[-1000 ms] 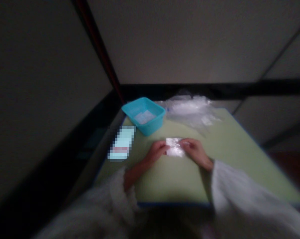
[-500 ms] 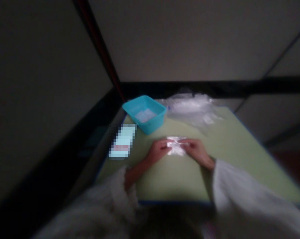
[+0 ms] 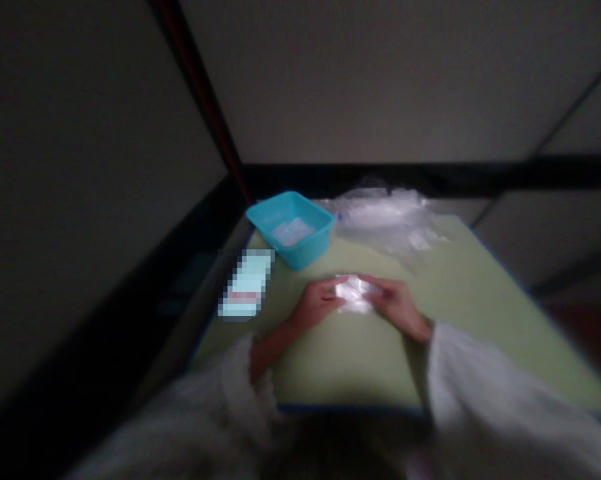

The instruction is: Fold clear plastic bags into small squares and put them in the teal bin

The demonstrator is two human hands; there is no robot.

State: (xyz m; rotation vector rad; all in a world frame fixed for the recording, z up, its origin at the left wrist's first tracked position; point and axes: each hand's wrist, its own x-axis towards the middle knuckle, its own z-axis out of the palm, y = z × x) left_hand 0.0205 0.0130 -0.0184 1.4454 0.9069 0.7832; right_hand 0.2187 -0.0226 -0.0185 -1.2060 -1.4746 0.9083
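A small shiny clear plastic packet (image 3: 354, 295) is held low over the pale green table (image 3: 345, 360), near its middle. My left hand (image 3: 319, 299) grips its left edge between thumb and fingers. On the opposite edge, my right hand (image 3: 394, 300) is closed in the same way, fingers along the top and thumb below. Blur and glare hide what, if anything, is inside the packet.
A turquoise basket (image 3: 305, 255) stands at the back left with flat clear packets (image 3: 293, 232) inside. To its right lies a heap of clear plastic bags (image 3: 385, 217). A pixelated, lit phone-like rectangle (image 3: 248, 283) is at the left edge. Walls rise behind and left.
My right fingers have shifted slightly on the packet, and the shine on its surface looks different. Both hands stay in nearly the same place.
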